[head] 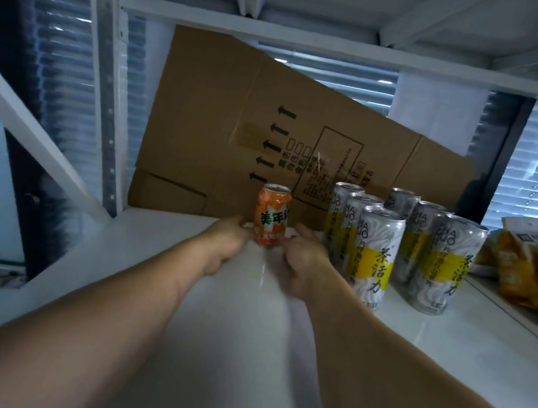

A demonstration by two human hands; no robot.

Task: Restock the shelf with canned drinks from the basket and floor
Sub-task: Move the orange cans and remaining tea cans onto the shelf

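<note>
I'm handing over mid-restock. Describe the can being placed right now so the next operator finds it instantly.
Start at the flattened cardboard box leaning against the back of the white shelf. In front of its lower edge stands a short orange can, upright between the left hand and right hand. Unlike the tall silver-and-yellow cans to its right, it is squat, orange and alone.

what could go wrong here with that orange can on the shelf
1. The orange can stands upright between the left hand and right hand; a clumsy release could tip it.
2. The tall grey-and-yellow cans stand close to the right hand, so a sideways move might knock one over.
3. The flattened cardboard leans tilted just behind and could slide onto the cans.
</note>
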